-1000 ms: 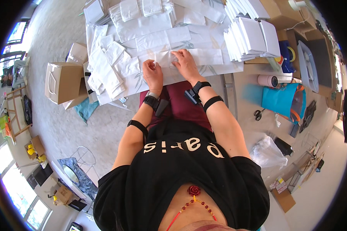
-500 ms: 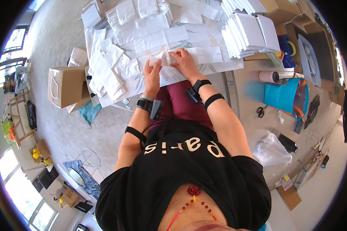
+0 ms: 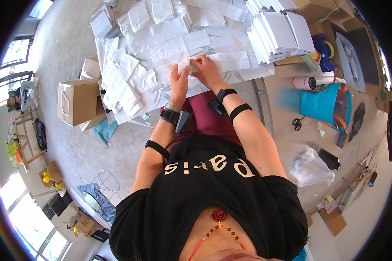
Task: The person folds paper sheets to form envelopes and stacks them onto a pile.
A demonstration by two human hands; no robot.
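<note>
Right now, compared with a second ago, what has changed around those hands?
The left hand has moved rightward, closer to the right hand. Its fingers, spread apart a moment ago, have drawn in at the white strip between the hands; how firmly it is held, I can't tell. The right hand stays at the strip, and the loose white pile and white stack lie as before.

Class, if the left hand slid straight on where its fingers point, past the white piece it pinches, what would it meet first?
Likely the flat white strip beyond; how high the left hand sits above it is hard to judge.
</note>
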